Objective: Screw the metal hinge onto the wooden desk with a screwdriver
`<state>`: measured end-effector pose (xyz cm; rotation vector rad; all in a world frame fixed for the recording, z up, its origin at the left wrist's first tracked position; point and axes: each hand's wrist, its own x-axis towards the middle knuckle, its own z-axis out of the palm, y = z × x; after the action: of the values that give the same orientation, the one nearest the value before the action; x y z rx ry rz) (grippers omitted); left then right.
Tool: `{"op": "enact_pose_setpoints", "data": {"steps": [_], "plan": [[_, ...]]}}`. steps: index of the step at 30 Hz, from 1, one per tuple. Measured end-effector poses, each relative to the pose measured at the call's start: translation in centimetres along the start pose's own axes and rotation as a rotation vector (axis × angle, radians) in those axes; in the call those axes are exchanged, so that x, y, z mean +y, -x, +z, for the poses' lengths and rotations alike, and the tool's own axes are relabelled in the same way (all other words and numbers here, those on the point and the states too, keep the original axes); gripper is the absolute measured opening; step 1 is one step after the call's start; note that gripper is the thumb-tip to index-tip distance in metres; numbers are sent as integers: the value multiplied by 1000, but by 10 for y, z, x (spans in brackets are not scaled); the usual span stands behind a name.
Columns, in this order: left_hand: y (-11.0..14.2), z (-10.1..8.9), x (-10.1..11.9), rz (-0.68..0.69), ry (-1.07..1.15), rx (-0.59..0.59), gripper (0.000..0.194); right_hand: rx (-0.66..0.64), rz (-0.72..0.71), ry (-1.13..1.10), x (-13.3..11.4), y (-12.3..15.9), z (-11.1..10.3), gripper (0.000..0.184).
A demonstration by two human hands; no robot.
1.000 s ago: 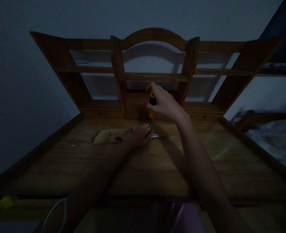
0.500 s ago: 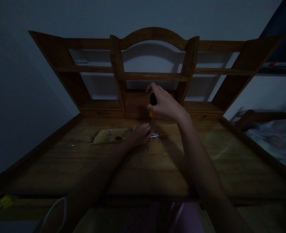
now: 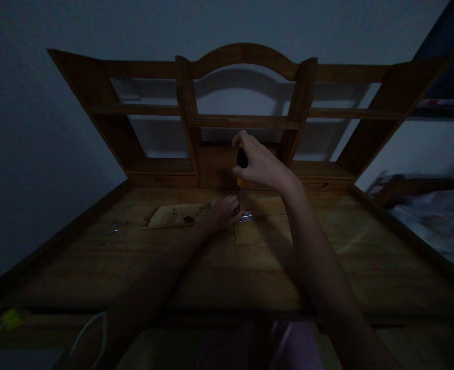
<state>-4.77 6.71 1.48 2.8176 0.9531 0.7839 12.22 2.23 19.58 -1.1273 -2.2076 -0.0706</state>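
My right hand (image 3: 261, 163) is wrapped round the yellow and black handle of a screwdriver (image 3: 242, 158), which stands upright with its shaft pointing down. Below it, a small silver metal hinge (image 3: 245, 217) with holes lies at the upper edge of a small square wooden piece (image 3: 247, 234). My left hand (image 3: 225, 211) rests low beside the shaft, its fingers drawn together close to the screwdriver's tip and its thumb at the hinge's left end. Whatever those fingers pinch is hidden. The tip itself is hard to make out in the dim light.
Left of my hands lies a rough, broken strip of wood (image 3: 169, 215). Several thin metal screws or nails (image 3: 112, 231) lie farther left on the wooden desktop (image 3: 134, 267). A wooden shelf unit (image 3: 242, 122) stands along the back. A white cable (image 3: 104, 334) loops at the lower left.
Almost nothing differs. Both hands keep their places, and the screwdriver stays upright over the hinge, its handle shifted very slightly.
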Motion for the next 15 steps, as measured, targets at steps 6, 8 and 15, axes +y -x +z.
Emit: {"op": "enact_pose_setpoints", "data": {"steps": [6,8,15], "plan": [[-2,1,-1,3,4,0,15,21,5,43,1,0,2,41],[-2,2,-2,5,-2,6,14,11,-14,23,2,0,1,43],[-1,0,-1,15,19,-2,15,-13,-24,10,2,0,0,45]]}}
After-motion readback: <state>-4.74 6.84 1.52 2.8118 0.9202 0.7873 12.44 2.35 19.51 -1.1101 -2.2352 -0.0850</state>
